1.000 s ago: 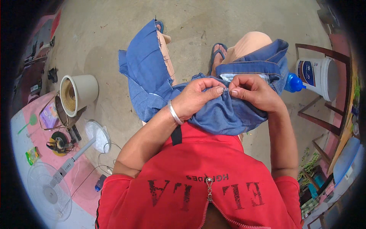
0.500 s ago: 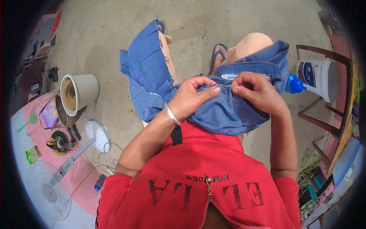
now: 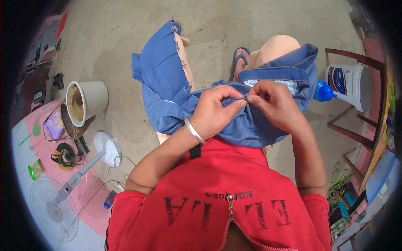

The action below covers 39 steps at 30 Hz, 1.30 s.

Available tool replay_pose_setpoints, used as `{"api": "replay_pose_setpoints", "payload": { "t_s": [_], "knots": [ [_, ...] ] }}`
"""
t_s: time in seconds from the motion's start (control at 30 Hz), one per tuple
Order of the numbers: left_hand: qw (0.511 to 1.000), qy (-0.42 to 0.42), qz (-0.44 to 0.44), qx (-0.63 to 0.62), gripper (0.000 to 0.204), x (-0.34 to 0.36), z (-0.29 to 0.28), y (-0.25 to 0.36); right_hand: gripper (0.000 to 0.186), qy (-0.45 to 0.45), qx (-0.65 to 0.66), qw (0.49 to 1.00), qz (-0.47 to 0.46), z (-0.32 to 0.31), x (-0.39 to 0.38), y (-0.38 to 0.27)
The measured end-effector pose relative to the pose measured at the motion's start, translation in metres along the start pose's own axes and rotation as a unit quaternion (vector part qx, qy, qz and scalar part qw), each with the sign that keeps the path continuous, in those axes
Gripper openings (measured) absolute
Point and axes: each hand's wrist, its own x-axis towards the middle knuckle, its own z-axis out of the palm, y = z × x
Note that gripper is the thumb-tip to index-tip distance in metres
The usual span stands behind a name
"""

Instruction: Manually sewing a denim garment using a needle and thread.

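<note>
Blue denim garment [image 3: 247, 127] lies bunched across my lap and knees, with a frayed-edged panel [image 3: 159, 67] over my left leg and a stitched waistband-like strip [image 3: 274, 73] over my right. My left hand [image 3: 213, 109], a silver bangle at its wrist, pinches a fold of the denim between thumb and fingers. My right hand [image 3: 272, 108] pinches that same seam just beside it, the thumbs almost meeting. Anything small between the fingertips is too small to make out.
A cream bucket [image 3: 94, 104] with straw-coloured lining and a standing fan [image 3: 54, 211] are on the left, with cords. On the right are a white bucket [image 3: 360, 88], a blue plastic container [image 3: 323, 90], wooden frames [image 3: 349, 134] and a plant [image 3: 339, 182]. My sandalled foot [image 3: 240, 58] rests on concrete floor.
Since half a second ago, my left hand has moved slightly right and my right hand slightly left, so their fingertips are closer together on the denim. The garment shifts a little beneath them.
</note>
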Motion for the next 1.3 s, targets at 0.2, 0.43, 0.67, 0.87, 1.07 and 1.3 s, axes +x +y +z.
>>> {"api": "replay_pose_setpoints", "payload": {
  "t_s": [0.2,0.43,0.67,0.87,1.07,1.3],
  "knots": [
    [0.993,0.020,-0.035,-0.108,0.014,0.005,0.002,-0.006,0.014,-0.024,0.056,0.995,0.077,-0.012,-0.006,-0.006],
    [0.991,0.024,-0.027,-0.126,0.013,0.003,0.000,-0.003,0.012,0.058,-0.062,0.996,-0.008,-0.009,-0.015,-0.004],
    [0.995,0.017,-0.010,-0.097,0.013,0.005,0.002,-0.004,0.010,0.100,-0.094,0.990,-0.044,0.002,-0.012,-0.010],
    [0.980,-0.009,-0.099,-0.174,0.017,0.006,-0.004,-0.006,0.013,0.016,-0.013,1.000,0.016,-0.010,-0.012,0.001],
    [0.980,-0.050,-0.088,-0.170,0.018,0.008,-0.007,-0.009,0.011,-0.048,0.132,0.989,0.041,-0.016,-0.007,0.017],
    [0.966,-0.121,-0.117,-0.199,0.021,0.010,-0.010,-0.016,0.010,-0.108,0.153,0.981,0.047,-0.022,-0.002,0.021]
  ]
}}
